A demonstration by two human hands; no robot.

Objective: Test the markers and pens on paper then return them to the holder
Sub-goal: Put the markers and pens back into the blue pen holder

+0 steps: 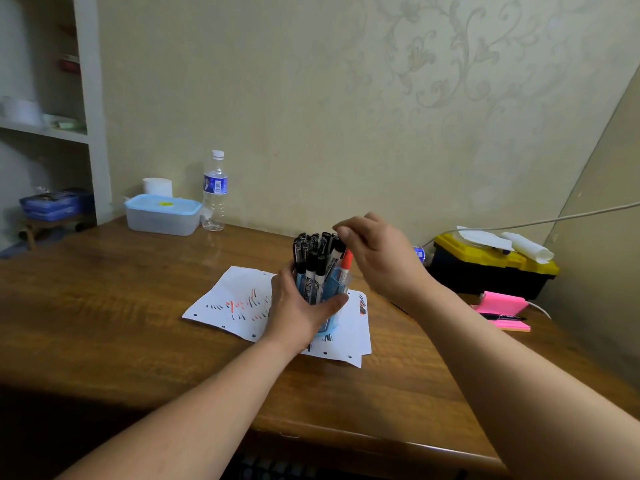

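Markers [314,263] stand upright, caps up, in the holder [334,285] at mid-frame — its side hidden by the gripping left hand [298,306]; right hand [377,258] hovers above — grip unclear.

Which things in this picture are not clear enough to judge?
- Head view, holder: the left hand covers most of its front.
- Head view, right hand: motion blur hides whether it pinches one of the markers.
- Head view, paper: some strokes lie under the holder and left hand.

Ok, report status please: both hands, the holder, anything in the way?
Status: left hand grips holder, upright on scribbled paper. Right hand over tops of markers, pinch unclear. Nothing in the way.
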